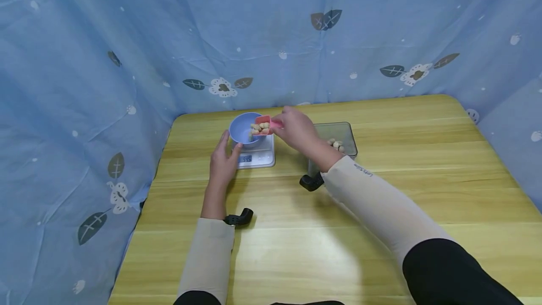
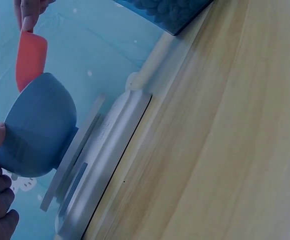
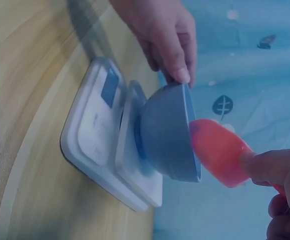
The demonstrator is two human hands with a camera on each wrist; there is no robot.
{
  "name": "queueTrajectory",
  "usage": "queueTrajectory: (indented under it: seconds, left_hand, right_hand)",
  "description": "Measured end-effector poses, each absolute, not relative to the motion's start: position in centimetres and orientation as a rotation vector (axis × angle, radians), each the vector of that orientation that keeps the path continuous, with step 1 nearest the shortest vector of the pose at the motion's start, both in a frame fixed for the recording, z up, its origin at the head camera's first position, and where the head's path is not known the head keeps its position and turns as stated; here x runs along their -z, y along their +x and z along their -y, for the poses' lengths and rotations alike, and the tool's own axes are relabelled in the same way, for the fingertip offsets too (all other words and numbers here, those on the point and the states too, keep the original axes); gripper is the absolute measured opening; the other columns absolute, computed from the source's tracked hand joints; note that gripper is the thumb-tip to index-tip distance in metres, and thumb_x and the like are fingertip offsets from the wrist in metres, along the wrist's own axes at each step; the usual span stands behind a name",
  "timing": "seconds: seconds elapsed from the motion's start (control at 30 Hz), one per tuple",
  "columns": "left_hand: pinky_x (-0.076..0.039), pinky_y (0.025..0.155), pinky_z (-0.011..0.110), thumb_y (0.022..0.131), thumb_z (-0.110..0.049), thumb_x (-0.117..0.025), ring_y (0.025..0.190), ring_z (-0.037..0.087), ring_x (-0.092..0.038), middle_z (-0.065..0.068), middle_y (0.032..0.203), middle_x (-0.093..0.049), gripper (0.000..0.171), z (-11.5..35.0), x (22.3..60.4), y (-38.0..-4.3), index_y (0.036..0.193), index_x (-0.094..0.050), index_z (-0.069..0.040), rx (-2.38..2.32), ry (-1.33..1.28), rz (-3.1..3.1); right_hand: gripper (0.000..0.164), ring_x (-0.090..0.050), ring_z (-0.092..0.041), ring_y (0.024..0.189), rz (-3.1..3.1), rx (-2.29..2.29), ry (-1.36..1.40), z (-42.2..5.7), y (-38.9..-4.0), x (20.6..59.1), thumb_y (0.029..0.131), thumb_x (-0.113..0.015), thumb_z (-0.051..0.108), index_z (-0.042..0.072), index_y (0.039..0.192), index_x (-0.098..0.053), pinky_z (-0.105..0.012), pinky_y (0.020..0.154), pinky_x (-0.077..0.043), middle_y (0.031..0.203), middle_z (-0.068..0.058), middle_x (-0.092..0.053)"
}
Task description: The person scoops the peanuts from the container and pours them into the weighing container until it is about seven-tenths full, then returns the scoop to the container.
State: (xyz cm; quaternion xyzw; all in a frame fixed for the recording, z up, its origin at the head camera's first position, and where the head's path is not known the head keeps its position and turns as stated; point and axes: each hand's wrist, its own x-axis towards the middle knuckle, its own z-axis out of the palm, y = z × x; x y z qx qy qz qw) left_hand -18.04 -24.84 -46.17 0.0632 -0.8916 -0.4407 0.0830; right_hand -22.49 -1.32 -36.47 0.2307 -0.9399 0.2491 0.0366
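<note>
A blue bowl (image 1: 240, 129) stands on the white kitchen scale (image 1: 267, 156), whose display shows digits. My left hand (image 1: 223, 160) holds the bowl's left side, with the thumb at its rim. Above the bowl's right edge, my right hand (image 1: 298, 131) grips a pink-red scoop (image 1: 263, 119) by its handle. Pale beige nut-like pieces (image 1: 260, 129) lie in the scoop at its mouth, tipped toward the bowl. In the right wrist view, the scoop (image 3: 219, 152) overlaps the bowl's rim. How much the bowl contains is hidden.
A grey see-through box (image 1: 345, 133) with more beige pieces (image 1: 336, 145) sits right of the scale, partly hidden under my right forearm. The wooden table (image 1: 271, 258) runs back to a blue patterned curtain (image 1: 275, 27).
</note>
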Motion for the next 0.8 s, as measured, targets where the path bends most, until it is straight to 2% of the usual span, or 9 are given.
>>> queueTrajectory:
  seconds: [0.17,0.33,0.53,0.67,0.8]
  left_hand:
    - [-0.022,0.123,0.044,0.097,-0.052,-0.053,0.150,0.025,-0.024,0.000,0.163,-0.025,0.073,24.7,46.1,-18.0,0.156,-0.028,-0.018,1.291,0.179,2.651]
    - [-0.023,0.123,0.043,0.097,-0.053,-0.053,0.150,0.023,-0.024,-0.002,0.162,-0.025,0.073,24.7,46.2,-17.9,0.156,-0.029,-0.019,1.293,0.190,2.652]
    - [-0.022,0.123,0.042,0.097,-0.054,-0.053,0.150,0.021,-0.023,-0.004,0.162,-0.024,0.071,24.6,46.1,-17.8,0.156,-0.027,-0.024,1.306,0.201,2.661]
    - [-0.022,0.123,0.043,0.096,-0.056,-0.052,0.150,0.021,-0.022,-0.005,0.162,-0.024,0.073,24.7,46.1,-17.8,0.157,-0.027,-0.024,1.311,0.207,2.665]
    - [-0.021,0.123,0.043,0.096,-0.056,-0.052,0.150,0.021,-0.022,-0.005,0.162,-0.024,0.074,24.8,46.2,-17.8,0.157,-0.027,-0.022,1.310,0.201,2.662]
  right_hand:
    - [0.029,-0.052,-0.020,0.071,2.817,-0.641,0.779,1.3,-22.0,36.3,0.092,-0.070,0.026,0.013,0.117,-0.074,-0.031,0.058,-0.045,0.088,-0.005,-0.056]
    - [0.017,-0.047,-0.018,0.062,2.674,-0.520,0.873,1.1,-21.8,36.6,0.095,-0.067,0.023,0.014,0.104,-0.077,-0.029,0.049,-0.039,0.083,-0.005,-0.051]
    - [0.013,-0.039,-0.016,0.057,2.548,-0.401,0.910,0.8,-21.6,36.9,0.096,-0.065,0.021,0.012,0.093,-0.074,-0.027,0.044,-0.034,0.078,-0.005,-0.047]
    - [0.014,-0.046,-0.017,0.060,2.590,-0.432,0.879,0.4,-21.5,36.7,0.095,-0.066,0.024,0.014,0.099,-0.075,-0.029,0.046,-0.040,0.082,-0.005,-0.050]
    - [0.027,-0.055,-0.020,0.069,2.717,-0.587,0.769,-0.5,-21.5,36.1,0.091,-0.071,0.031,0.016,0.114,-0.075,-0.033,0.056,-0.047,0.088,-0.005,-0.056]
